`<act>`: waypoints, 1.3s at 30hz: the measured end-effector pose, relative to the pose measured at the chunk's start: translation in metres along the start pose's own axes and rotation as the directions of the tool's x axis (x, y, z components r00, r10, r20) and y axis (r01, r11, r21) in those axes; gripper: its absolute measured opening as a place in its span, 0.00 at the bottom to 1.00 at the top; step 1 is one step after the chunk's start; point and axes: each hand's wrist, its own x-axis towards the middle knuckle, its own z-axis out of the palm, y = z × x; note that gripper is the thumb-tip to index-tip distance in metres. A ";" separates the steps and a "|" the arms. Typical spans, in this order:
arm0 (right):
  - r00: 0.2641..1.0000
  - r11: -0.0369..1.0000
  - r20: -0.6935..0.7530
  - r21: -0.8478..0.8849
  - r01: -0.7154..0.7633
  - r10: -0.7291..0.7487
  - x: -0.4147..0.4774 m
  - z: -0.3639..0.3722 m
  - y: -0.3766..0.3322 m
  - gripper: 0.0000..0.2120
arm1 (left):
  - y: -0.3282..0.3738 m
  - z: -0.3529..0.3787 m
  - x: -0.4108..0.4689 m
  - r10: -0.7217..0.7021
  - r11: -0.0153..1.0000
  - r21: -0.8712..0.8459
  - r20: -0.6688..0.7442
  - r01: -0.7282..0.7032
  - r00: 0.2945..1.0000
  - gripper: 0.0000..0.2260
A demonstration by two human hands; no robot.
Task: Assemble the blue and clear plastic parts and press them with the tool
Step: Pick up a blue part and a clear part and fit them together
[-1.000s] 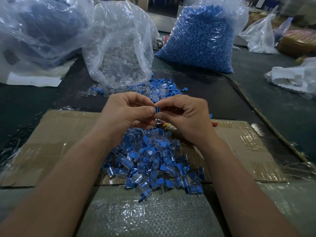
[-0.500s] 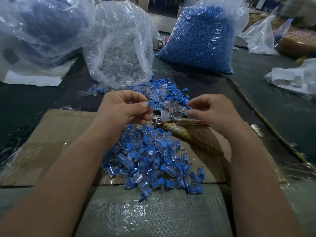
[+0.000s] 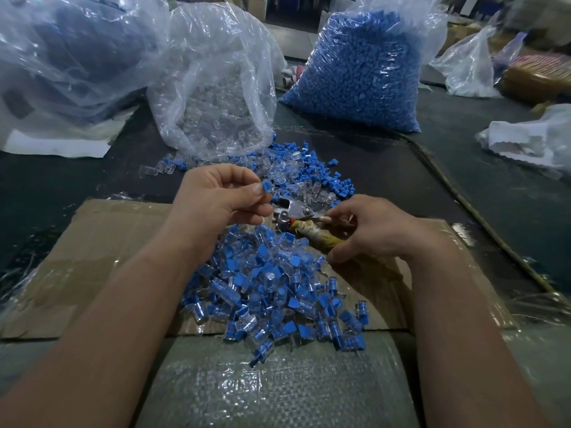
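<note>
Hands meet at frame centre: left hand (image 3: 216, 205) pinches a blue-and-clear part (image 3: 266, 186) in its fingers, just beside the metal head of the pressing tool (image 3: 293, 209); right hand (image 3: 377, 231) grips its wrapped handles with curled fingers, above a pile of assembled parts (image 3: 268, 291) on cardboard (image 3: 92, 257).

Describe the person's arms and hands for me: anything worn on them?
Nothing is worn. The left forearm and right forearm are bare, with no sleeve in view. The left hand and right hand have no gloves, and no ring, watch or wristband shows.
</note>
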 end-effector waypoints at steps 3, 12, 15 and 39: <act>0.995 0.998 -0.101 -0.070 -0.004 -0.003 0.000 0.003 -0.008 0.17 | 0.000 -0.001 0.000 0.001 1.000 0.001 -0.009 -0.001 1.000 0.05; 0.897 0.982 -0.422 -0.176 0.062 -0.132 0.004 0.013 -0.013 0.07 | -0.001 -0.002 0.002 0.032 0.999 -0.040 -0.054 -0.034 0.998 0.06; 0.825 0.982 -0.533 -0.092 0.166 -0.190 0.003 0.013 -0.016 0.09 | -0.002 -0.002 0.002 0.055 0.997 -0.054 -0.076 -0.059 0.996 0.06; 0.891 0.937 -0.340 0.066 0.343 -0.303 -0.003 0.025 -0.033 0.05 | -0.003 0.004 0.003 0.182 0.983 -0.015 -0.125 -0.186 0.975 0.09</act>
